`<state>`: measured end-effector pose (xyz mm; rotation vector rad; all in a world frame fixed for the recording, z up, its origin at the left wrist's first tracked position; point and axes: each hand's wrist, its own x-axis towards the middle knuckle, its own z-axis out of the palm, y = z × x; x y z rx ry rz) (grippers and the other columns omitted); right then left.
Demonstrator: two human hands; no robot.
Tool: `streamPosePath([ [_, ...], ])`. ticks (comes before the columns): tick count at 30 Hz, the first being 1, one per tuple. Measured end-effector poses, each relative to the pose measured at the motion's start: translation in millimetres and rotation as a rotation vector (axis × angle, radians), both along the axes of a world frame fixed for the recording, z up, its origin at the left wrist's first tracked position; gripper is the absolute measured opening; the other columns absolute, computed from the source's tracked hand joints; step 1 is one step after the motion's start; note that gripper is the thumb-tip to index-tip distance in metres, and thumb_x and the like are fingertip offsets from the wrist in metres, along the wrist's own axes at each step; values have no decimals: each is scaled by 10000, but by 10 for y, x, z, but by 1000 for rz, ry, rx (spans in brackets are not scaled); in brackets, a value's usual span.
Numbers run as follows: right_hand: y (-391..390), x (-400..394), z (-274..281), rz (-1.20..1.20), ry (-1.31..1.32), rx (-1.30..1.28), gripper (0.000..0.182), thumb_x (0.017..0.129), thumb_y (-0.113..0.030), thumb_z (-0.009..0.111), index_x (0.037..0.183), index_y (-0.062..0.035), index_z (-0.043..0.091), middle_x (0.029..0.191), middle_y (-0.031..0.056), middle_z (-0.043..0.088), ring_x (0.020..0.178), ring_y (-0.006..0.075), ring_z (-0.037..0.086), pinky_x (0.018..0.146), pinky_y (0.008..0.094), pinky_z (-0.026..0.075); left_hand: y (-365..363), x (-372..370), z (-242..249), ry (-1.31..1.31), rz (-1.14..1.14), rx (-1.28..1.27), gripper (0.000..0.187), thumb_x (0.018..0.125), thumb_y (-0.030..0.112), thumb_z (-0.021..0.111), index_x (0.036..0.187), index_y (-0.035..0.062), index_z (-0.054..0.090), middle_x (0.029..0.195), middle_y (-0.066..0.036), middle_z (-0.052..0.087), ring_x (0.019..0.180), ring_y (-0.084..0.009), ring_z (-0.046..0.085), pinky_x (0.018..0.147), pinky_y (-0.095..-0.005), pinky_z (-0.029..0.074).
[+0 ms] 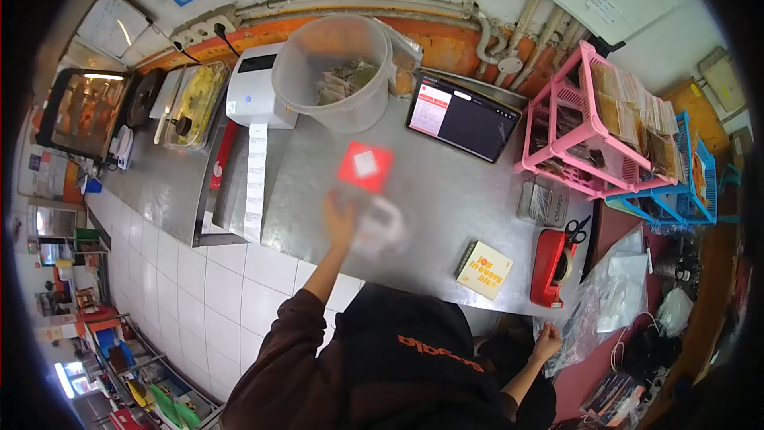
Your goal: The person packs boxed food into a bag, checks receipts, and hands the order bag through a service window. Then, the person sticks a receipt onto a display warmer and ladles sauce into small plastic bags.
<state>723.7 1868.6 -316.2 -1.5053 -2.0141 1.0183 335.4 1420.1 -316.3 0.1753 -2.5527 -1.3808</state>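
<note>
My left hand (340, 219) is over the steel table, its fingers smeared by motion, so I cannot see whether it grips anything. Right beside it is a blurred whitish, see-through thing (380, 223) whose kind I cannot make out. Just beyond the fingers lies a red square packet (366, 166) with a white label on it. Low at the right, past the table's front edge, my right hand (547, 343) is closed with fingers curled together; what they hold, if anything, is hidden. Clear plastic bags (589, 334) lie close to that hand.
A label printer (259, 84) trails a long label strip (254, 183). Behind stand a clear bucket (334, 107) of sachets and a tablet (463, 117). At right are a pink rack (573, 123), a red tape dispenser (549, 267), scissors (578, 229) and a cream box (484, 269).
</note>
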Motion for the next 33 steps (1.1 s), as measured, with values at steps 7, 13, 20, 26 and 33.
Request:
streamPosePath([
  [7,-1002,-761,407,24,232,-253,182,809,-140,646,894,20,649,698,10,581,585,60,491,503,202,393,109,393,-438,-203,-513,60,623,784,259,666,1249,-24,364,1160,-179,449,1090,-259,463,868,-351,422],
  [13,-1604,-1272,767,153,283,-389,170,800,-104,657,952,-29,662,795,49,639,549,70,548,438,173,388,865,604,160,-253,-722,-281,685,750,277,677,1277,7,332,1247,-232,380,1131,-362,403,956,-439,333],
  [20,-1331,-1322,603,93,99,-73,146,750,-166,700,820,-38,694,616,43,621,526,64,487,506,225,399,1467,1024,804,159,-1297,-363,601,701,239,665,1225,45,442,1335,-190,316,1236,-383,291,1018,-495,212],
  [26,-1645,-1194,520,-171,428,-476,185,800,-172,664,865,1,660,635,-1,566,515,52,464,460,197,350,2286,1078,59,649,-1337,-789,677,676,222,683,1267,32,411,1351,-204,342,1236,-386,341,997,-472,308],
  [33,-1739,-1359,419,-412,684,-718,192,792,-210,679,739,-40,607,606,-11,527,497,60,458,437,196,348,2702,644,545,-138,-1684,-880,915,552,336,765,1287,-20,351,1302,-272,372,1139,-408,453,916,-396,440],
])
